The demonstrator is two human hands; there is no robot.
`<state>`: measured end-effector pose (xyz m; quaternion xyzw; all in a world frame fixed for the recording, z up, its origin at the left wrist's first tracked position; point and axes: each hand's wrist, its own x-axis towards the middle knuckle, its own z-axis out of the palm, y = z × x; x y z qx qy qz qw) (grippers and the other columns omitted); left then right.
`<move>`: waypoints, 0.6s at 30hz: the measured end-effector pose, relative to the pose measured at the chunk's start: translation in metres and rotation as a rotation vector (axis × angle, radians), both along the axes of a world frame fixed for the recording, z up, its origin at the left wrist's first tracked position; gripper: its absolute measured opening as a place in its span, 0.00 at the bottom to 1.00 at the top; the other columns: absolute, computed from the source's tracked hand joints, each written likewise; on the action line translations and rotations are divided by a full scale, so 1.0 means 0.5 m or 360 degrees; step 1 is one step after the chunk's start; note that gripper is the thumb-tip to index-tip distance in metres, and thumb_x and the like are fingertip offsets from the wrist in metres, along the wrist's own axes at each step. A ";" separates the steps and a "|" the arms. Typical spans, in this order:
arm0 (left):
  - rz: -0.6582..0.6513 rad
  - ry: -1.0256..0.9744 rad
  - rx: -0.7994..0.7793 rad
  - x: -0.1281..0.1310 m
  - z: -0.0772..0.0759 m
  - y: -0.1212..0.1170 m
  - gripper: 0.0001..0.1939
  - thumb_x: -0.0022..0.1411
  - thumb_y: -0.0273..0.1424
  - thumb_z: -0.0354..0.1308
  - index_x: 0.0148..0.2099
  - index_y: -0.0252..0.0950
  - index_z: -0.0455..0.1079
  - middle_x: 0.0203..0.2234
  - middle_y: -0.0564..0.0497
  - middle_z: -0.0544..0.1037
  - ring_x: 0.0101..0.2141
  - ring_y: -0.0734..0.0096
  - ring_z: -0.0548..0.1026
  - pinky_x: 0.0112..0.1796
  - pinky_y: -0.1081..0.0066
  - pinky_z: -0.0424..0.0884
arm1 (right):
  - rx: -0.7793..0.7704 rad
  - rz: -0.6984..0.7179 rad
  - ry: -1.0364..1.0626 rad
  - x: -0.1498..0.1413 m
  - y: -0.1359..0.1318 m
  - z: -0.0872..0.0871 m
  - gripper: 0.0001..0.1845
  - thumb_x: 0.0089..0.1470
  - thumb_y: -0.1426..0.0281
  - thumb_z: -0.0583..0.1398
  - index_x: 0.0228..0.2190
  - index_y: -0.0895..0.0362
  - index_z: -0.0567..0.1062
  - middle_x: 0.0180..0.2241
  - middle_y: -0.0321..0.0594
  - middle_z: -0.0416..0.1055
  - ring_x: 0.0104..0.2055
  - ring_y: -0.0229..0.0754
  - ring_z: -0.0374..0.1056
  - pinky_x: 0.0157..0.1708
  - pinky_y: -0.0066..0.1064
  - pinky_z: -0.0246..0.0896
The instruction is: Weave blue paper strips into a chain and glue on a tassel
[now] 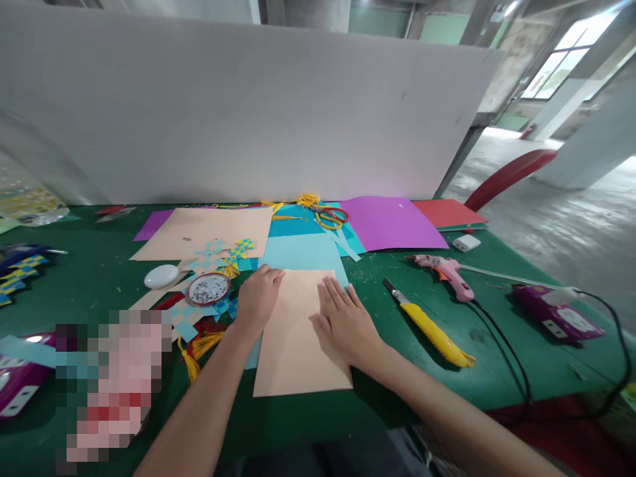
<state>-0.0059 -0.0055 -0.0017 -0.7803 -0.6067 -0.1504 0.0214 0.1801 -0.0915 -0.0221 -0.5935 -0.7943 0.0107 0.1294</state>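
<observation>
A peach sheet of paper [298, 358] lies in front of me on the green table, over a light blue sheet [303, 252]. At its upper left edge, my left hand [258, 298] is closed, the bent fingers and thumb gripping the paper's edge. My right hand [345, 318] rests flat on the sheet's right side with fingers stretched out, holding nothing. Right of that hand lies a yellow utility knife [432, 328]. Close to my left hand are a round dish with a speckled face [209, 289] and woven blue and yellow paper strips [241, 250].
A pink glue gun [450, 271] and its cord lie on the right, near a purple power strip [556, 311]. At the back are scissors [332, 216], purple paper [392, 222], red paper [450, 212] and another peach sheet [213, 228]. A white panel [248, 112] stands behind the table.
</observation>
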 end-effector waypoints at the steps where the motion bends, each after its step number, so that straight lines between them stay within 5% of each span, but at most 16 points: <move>1: -0.0002 0.0016 0.0010 0.000 -0.001 0.000 0.18 0.68 0.35 0.44 0.36 0.36 0.74 0.31 0.48 0.74 0.33 0.67 0.73 0.31 0.73 0.60 | -0.0011 -0.0016 -0.0002 0.005 -0.005 0.001 0.32 0.63 0.59 0.44 0.62 0.65 0.53 0.64 0.48 0.46 0.66 0.48 0.40 0.63 0.47 0.38; 10: -0.0057 0.0371 0.0153 0.006 -0.017 -0.007 0.18 0.70 0.33 0.41 0.38 0.34 0.72 0.33 0.46 0.72 0.36 0.63 0.73 0.31 0.71 0.63 | -0.0023 -0.0089 -0.0067 0.004 -0.020 0.017 0.31 0.62 0.63 0.47 0.61 0.67 0.54 0.63 0.53 0.48 0.66 0.52 0.42 0.63 0.52 0.31; 18: -0.0092 0.0438 0.0169 0.007 -0.017 -0.008 0.15 0.69 0.31 0.43 0.39 0.35 0.71 0.34 0.46 0.71 0.37 0.62 0.73 0.28 0.70 0.63 | -0.0154 0.0118 0.0013 -0.039 0.047 0.046 0.30 0.61 0.66 0.47 0.60 0.71 0.55 0.64 0.55 0.46 0.66 0.50 0.39 0.63 0.43 0.38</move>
